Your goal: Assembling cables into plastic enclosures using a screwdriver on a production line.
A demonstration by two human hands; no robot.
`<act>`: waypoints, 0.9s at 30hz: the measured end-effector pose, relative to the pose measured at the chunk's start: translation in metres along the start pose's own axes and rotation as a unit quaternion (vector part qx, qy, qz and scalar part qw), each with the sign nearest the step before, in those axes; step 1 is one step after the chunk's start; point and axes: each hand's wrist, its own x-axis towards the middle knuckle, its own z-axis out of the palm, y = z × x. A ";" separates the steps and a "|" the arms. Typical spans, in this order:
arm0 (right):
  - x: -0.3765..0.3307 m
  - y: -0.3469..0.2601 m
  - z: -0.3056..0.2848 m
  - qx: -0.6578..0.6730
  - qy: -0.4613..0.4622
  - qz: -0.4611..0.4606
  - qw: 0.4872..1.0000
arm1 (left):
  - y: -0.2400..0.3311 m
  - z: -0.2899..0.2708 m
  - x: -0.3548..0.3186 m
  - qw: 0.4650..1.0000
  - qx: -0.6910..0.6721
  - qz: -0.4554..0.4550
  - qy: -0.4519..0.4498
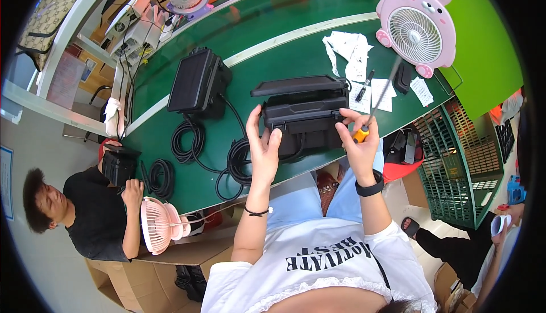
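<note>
In front of me on the green table stands a black plastic case (307,110), its lid (298,84) raised a little above the body. My left hand (263,152) is at the case's left front corner, fingers and thumb apart. A screwdriver (362,135) with a yellow-orange handle rests in my right hand (364,147), its long shaft pointing up and away to the right. The fingertips of that hand are by the case's right front corner. Whether either hand presses on the case I cannot tell. The inside of the case is hidden from this angle.
Left of the case are another black case (196,83) and coiled black cables (187,142). Papers (350,54), a pen (365,85) and a pink fan (415,34) lie to the right. A co-worker (96,210) handles a black box at left. Green crates (455,165) stand at right.
</note>
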 end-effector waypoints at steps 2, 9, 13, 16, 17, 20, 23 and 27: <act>0.002 -0.003 -0.002 0.021 -0.007 0.028 0.999 | 0.001 0.002 0.000 0.999 -0.034 -0.027 0.009; 0.025 0.004 -0.004 -0.147 0.019 -0.052 0.988 | -0.002 -0.008 0.022 0.991 -0.086 -0.088 -0.042; 0.040 0.023 -0.012 -0.216 -0.001 -0.026 0.976 | -0.012 -0.003 0.036 0.978 -0.148 -0.138 -0.047; 0.040 0.021 -0.006 -0.214 -0.018 0.002 0.977 | -0.001 0.010 0.042 0.995 -0.039 -0.086 -0.045; 0.040 0.022 -0.004 -0.203 -0.011 0.002 0.979 | -0.003 0.011 0.045 0.996 -0.021 -0.079 -0.047; 0.039 0.026 -0.002 -0.191 -0.004 0.003 0.981 | -0.011 0.010 0.049 0.993 -0.031 -0.094 -0.058; 0.036 0.032 -0.005 -0.197 -0.006 0.010 0.980 | -0.005 0.005 0.039 0.988 -0.092 -0.096 -0.084; 0.029 0.026 -0.005 -0.221 -0.038 0.007 0.975 | -0.007 -0.005 0.018 0.982 -0.135 -0.106 -0.080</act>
